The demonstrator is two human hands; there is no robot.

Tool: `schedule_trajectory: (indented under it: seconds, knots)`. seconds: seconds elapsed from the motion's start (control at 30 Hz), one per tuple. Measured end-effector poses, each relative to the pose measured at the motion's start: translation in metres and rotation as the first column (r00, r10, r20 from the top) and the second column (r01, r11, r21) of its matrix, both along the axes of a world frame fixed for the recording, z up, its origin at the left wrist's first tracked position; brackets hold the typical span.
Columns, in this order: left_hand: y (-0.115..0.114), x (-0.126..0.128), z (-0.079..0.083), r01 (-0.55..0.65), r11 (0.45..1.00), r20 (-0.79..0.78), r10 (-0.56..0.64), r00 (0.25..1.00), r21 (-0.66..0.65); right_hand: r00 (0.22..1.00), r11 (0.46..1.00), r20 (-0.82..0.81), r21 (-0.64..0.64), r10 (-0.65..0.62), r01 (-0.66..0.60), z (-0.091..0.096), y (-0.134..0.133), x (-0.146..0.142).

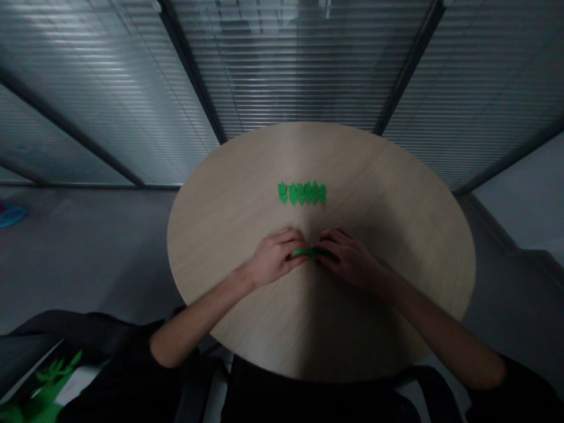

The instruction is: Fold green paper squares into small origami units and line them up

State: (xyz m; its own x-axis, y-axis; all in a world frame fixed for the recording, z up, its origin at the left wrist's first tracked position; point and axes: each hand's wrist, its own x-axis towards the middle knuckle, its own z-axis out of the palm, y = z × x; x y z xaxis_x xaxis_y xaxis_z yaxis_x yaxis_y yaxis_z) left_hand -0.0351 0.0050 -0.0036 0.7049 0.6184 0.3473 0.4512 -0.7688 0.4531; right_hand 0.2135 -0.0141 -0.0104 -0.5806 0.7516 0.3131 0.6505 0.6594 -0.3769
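Between my hands, just above the middle of the table, is a small strip of green folded paper (302, 252). My left hand (274, 258) pinches its left part, thumb on the near side and fingers on the far side. At its right end, the fingertips of my right hand (352, 259) close on the paper, partly hiding it in shadow. Beyond both hands lies a row of several green folded paper pieces (304, 192) with pointed ends, side by side. The leftmost piece sits slightly apart from the others.
The round wooden table (229, 200) fills the middle of the view. Behind it stand glass panels with blinds (299, 76). At the lower left, bright green material (42, 393) lies beside a white sheet (78, 383). A blue object (11, 215) is on the floor at far left.
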Motion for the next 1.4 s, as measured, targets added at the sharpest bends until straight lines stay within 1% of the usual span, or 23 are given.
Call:
schedule_trajectory:
  seconds: [0.1, 0.27, 0.37, 0.6, 0.73, 0.87, 0.93, 1.0, 1.1, 1.2, 1.3, 1.4]
  knots:
    - [-0.002, -0.002, -0.001, 0.034, 0.999, -0.017, -0.034, 0.999, 0.01, 1.0, 1.0, 0.018, 0.007, 0.015, -0.015, 0.002, -0.001, 0.0]
    - [-0.003, -0.002, -0.002, 0.062, 0.998, -0.058, -0.061, 0.996, 0.016, 0.998, 1.0, 0.055, 0.014, 0.021, -0.022, 0.005, -0.004, -0.001]
    - [-0.003, -0.001, -0.002, 0.065, 0.997, -0.056, -0.063, 0.996, 0.028, 0.996, 0.999, 0.083, 0.031, 0.024, -0.027, 0.005, -0.004, -0.001]
    - [-0.003, 0.0, -0.001, 0.066, 0.998, -0.062, -0.065, 0.996, 0.024, 0.996, 0.995, 0.03, 0.048, 0.081, -0.082, 0.0, -0.001, 0.001]
    - [-0.005, 0.002, -0.003, 0.014, 1.0, -0.056, -0.015, 0.998, -0.011, 0.999, 0.999, -0.023, 0.009, 0.048, -0.048, -0.002, -0.002, -0.003]
    - [-0.008, 0.005, -0.004, -0.046, 0.994, -0.004, 0.046, 0.999, -0.104, 0.993, 0.997, -0.115, -0.071, -0.027, 0.019, -0.003, -0.003, -0.007]
    - [-0.009, 0.007, -0.003, -0.058, 0.99, 0.003, 0.059, 0.998, -0.129, 0.994, 0.995, -0.101, -0.09, -0.043, 0.034, -0.003, -0.003, -0.007]
    - [-0.01, 0.008, -0.002, -0.068, 0.989, -0.011, 0.067, 0.998, -0.134, 0.997, 0.996, -0.057, -0.081, -0.046, 0.042, -0.003, -0.003, -0.008]
    - [-0.012, 0.009, 0.0, -0.088, 0.988, -0.058, 0.082, 0.995, -0.128, 0.999, 0.997, 0.003, -0.066, -0.051, 0.052, -0.002, -0.004, -0.008]
    - [-0.014, 0.01, 0.002, -0.119, 0.987, -0.128, 0.105, 0.986, -0.109, 0.996, 0.994, 0.056, -0.076, -0.071, 0.075, -0.001, -0.004, -0.009]
    - [-0.015, 0.011, 0.002, -0.137, 0.987, -0.183, 0.119, 0.976, -0.089, 0.994, 0.993, 0.073, -0.08, -0.083, 0.088, -0.001, -0.004, -0.01]
    - [-0.014, 0.011, 0.002, -0.135, 0.986, -0.197, 0.114, 0.974, -0.097, 0.996, 0.995, 0.059, -0.068, -0.07, 0.074, 0.0, -0.003, -0.009]
